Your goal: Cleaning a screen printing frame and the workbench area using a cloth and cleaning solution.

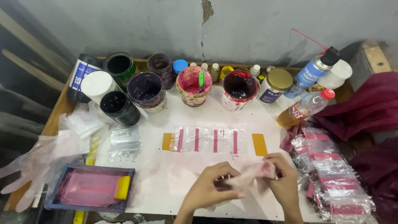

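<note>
My left hand point(211, 187) and my right hand point(284, 180) both grip a crumpled, pink-stained cloth point(251, 176) low over the white tabletop point(232, 116), near its front edge. Just beyond my hands lies a row of clear plastic bags with pink stripes point(207, 140), flanked by two yellow tabs point(259, 144).
Open ink pots stand along the back: purple point(146, 89), pink point(193, 84), dark red point(239, 88), black point(119, 108). Also there are a spray can point(311, 72), a bottle point(304, 108), a stack of printed bags point(331, 174) at right, a small screen frame with yellow squeegee point(93, 188) and a plastic glove point(37, 161) at left.
</note>
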